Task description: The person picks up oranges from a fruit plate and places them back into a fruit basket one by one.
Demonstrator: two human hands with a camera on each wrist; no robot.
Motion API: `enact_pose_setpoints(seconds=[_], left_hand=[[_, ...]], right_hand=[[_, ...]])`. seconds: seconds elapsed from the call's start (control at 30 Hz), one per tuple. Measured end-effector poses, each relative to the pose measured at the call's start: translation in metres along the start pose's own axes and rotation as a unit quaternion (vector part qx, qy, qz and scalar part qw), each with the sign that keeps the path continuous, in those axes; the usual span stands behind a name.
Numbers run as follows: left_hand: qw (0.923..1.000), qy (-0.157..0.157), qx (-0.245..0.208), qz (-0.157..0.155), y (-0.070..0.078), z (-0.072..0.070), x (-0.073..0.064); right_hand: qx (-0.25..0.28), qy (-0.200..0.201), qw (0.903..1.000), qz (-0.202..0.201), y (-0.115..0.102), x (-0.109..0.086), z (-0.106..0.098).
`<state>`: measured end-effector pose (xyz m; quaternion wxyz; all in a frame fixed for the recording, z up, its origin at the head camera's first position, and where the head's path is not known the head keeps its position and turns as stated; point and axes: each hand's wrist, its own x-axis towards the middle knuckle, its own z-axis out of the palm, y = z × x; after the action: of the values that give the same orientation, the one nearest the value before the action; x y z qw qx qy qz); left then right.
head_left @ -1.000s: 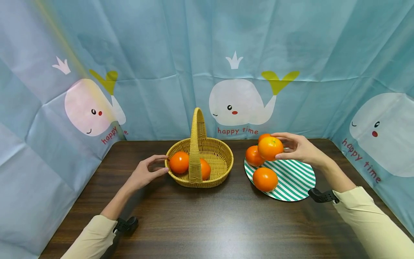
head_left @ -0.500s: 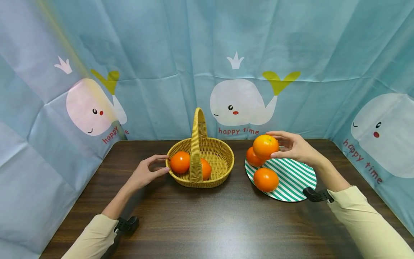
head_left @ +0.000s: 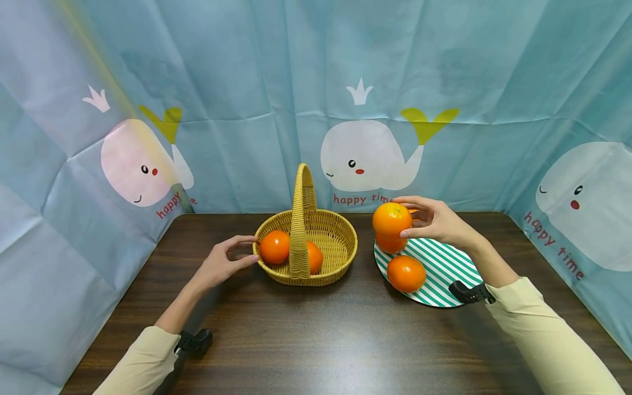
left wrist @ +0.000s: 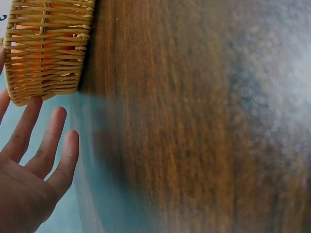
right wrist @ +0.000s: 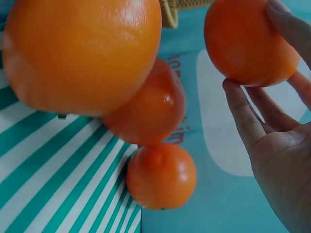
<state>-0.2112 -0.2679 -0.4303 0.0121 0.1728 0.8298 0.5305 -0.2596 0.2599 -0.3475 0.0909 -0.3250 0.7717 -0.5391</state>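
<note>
My right hand [head_left: 441, 225] grips an orange [head_left: 391, 218] between thumb and fingers, raised over the left part of a green-and-white striped plate [head_left: 444, 274]. In the right wrist view the held orange [right wrist: 248, 41] is well apart from three other oranges at the plate; the nearest orange [right wrist: 82, 53] looms large there. My left hand [head_left: 222, 264] has its fingers extended, fingertips right at the left end of a yellow wicker basket [head_left: 338, 247]. Two oranges lie in the basket: a left one [head_left: 274, 247] and another [head_left: 314, 258] partly hidden by the handle [head_left: 298, 219].
The basket stands left of the plate on a dark wooden table [head_left: 316, 334], its arched handle rising high. Behind it hangs a light blue curtain [head_left: 247, 82] with printed whales, also at both sides. Black straps with small devices [head_left: 195, 341] sit on both wrists.
My right hand has carried the orange leftward and slightly up across the plate toward the basket. An orange at the back now peeks out behind my fingers. The left hand stays at the basket.
</note>
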Motion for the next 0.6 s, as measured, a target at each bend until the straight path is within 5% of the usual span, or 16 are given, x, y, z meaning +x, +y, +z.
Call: enact_pose_setpoints(seconds=[0.6], left_hand=[[0.9998, -0.006, -0.013, -0.014, 0.002, 0.0, 0.0]], right_hand=[[0.019, -0.03, 0.9992, -0.018, 0.0, 0.024, 0.036]])
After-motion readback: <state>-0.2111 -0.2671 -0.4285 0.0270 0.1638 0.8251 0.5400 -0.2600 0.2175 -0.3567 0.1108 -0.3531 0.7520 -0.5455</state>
